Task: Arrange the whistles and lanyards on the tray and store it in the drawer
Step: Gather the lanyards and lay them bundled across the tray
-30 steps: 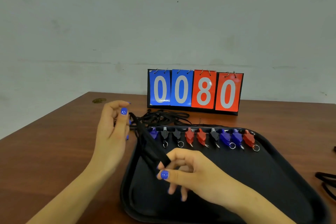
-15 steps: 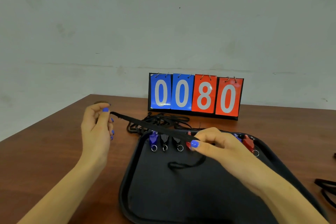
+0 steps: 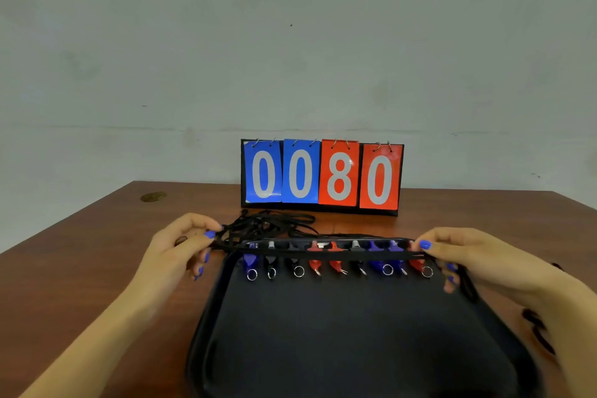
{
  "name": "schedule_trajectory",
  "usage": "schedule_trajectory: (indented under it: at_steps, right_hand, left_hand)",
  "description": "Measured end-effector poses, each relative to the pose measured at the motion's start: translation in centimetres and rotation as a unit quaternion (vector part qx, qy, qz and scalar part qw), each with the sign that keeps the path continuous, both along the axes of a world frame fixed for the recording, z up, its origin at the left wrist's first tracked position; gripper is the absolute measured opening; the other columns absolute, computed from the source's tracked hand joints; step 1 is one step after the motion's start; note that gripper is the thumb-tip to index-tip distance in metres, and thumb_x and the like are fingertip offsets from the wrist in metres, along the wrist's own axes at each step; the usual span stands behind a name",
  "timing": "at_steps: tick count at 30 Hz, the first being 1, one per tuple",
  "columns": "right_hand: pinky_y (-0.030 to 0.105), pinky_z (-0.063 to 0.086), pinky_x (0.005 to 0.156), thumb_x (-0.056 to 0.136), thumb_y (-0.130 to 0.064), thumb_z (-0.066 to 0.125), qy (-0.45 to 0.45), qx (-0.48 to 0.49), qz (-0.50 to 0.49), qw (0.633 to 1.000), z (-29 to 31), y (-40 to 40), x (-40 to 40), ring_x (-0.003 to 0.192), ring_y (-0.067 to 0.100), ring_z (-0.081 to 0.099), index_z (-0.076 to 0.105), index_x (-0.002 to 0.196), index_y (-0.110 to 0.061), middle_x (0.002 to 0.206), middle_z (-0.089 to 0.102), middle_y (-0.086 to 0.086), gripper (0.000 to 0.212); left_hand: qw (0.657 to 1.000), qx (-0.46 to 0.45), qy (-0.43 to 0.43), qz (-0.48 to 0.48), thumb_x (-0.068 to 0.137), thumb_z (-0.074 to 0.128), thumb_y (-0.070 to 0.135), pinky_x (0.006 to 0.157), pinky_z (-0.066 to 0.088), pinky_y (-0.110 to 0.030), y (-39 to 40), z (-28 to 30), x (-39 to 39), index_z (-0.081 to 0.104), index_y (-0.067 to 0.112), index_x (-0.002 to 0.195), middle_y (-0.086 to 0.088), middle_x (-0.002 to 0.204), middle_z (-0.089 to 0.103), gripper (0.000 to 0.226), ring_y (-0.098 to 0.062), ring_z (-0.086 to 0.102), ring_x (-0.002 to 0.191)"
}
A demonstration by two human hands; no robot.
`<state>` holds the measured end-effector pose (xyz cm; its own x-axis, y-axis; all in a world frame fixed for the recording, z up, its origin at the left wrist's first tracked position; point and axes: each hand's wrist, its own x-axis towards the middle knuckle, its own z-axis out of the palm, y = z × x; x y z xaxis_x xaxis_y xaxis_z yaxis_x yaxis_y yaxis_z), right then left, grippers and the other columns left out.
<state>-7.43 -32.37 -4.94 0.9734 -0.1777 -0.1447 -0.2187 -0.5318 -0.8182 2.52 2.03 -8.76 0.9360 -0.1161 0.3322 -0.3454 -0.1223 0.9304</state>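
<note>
Lanyard (image 3: 323,256), black, runs taut between my two hands and crosses the row of whistles (image 3: 336,260). My left hand (image 3: 181,249) pinches its left end between thumb and curled fingers, just off the tray's (image 3: 323,333) left edge. My right hand (image 3: 465,255) pinches the right end the same way over the tray's far right corner, with slack hanging below the fingers there. The whistles lie side by side along the tray's far edge, blue, black and red, their metal rings pointing toward me. The rest of the tray is bare black. A heap of more black lanyards (image 3: 268,224) sits on the table (image 3: 80,268) just behind the tray, near my left hand. Behind that stands a flip scoreboard (image 3: 322,175): two blue cards reading 0 0, two red cards reading 8 0.
</note>
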Motion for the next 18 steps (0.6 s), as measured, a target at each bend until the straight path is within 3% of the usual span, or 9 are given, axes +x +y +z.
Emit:
schedule_trajectory:
  at_steps: [5,14,18]
  right_hand:
    - [0.016,0.04,0.041,0.092,-0.02,0.054,0.018,-0.022,-0.061,0.998,-0.7,-2.3,-0.1,0.049,0.013,0.042,0.067,0.088,-0.006,0.059,0.047,0.006,0.019]
    - [0.024,0.034,0.048,0.087,-0.006,0.059,0.037,0.048,-0.122,0.991,-1.5,-4.2,-0.5,0.055,0.014,0.041,0.071,0.083,-0.005,0.057,0.051,0.003,0.013]
    - [0.025,0.038,0.049,0.085,-0.002,0.06,0.044,0.019,-0.126,0.991,-2.0,-5.2,-0.3,0.058,0.016,0.044,0.073,0.081,-0.005,0.054,0.058,0.002,0.014]
  left_hand:
    - [0.992,0.109,0.024,-0.064,0.089,0.052,0.003,0.041,0.037,-0.021,0.2,-0.3,0.4,0.064,0.008,0.088,0.0,0.048,0.051,0.013,-0.012,0.044,0.041]
    - [0.978,0.189,0.037,-0.083,0.088,0.057,0.007,0.04,0.035,-0.019,0.8,-0.6,0.9,0.069,0.013,0.077,-0.001,0.059,0.063,0.017,-0.01,0.049,0.046]
    - [0.968,0.234,0.039,-0.08,0.088,0.058,0.011,0.042,0.035,-0.019,1.3,-0.6,1.0,0.068,0.012,0.082,-0.001,0.061,0.064,0.012,-0.009,0.051,0.047]
